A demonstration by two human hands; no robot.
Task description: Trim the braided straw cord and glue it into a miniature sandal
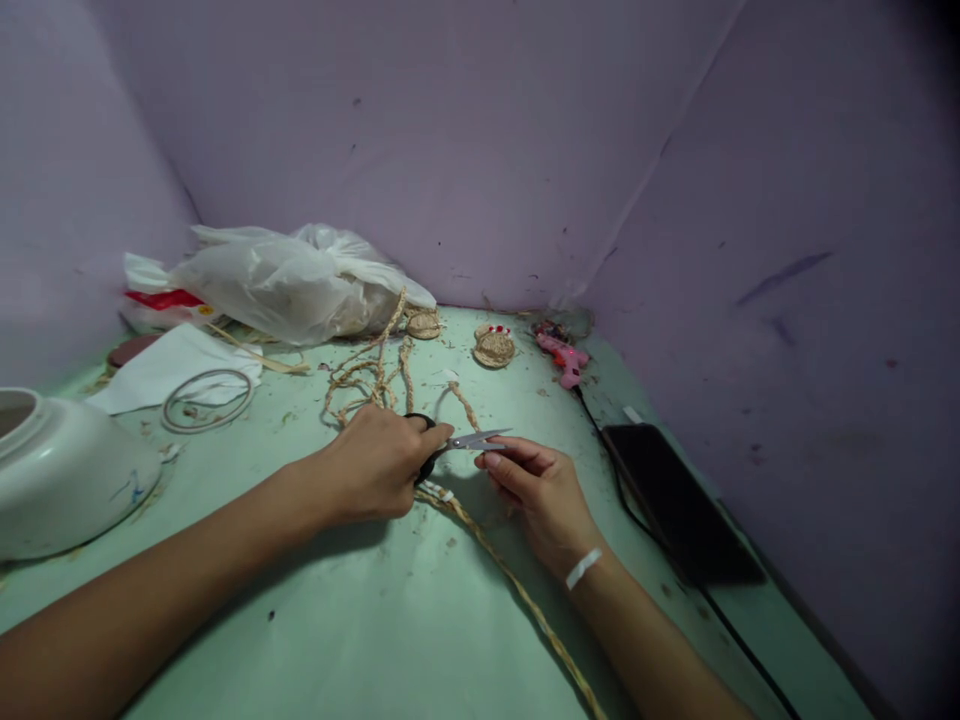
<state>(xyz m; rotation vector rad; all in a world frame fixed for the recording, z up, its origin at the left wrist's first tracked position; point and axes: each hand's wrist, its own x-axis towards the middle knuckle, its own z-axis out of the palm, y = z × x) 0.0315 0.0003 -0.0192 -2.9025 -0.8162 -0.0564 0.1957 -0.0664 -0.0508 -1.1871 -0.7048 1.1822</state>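
Observation:
My left hand [386, 455] is closed around the black handles of a pair of scissors [469, 440], whose blades point right and look slightly apart. Beside the blades, the thumb and fingers of my right hand [536, 490] are pinched together at the lower end of a short braided straw cord [463, 405]. That cord runs up behind the blades to a white-wrapped tip, and the exact grip is partly hidden. Below the scissors, a long braided cord [517, 585] with white wrapping at its end stretches toward the front edge. More braid [364, 380] lies tangled beyond my left hand.
Two coiled straw pieces, one a round coaster shape [493, 348] with red-and-white trim, lie at the back. A pink glue gun [564, 360] and a black phone [679, 500] are at right. Plastic bag [285, 285], wire ring [208, 428] and white pot [67, 480] occupy the left.

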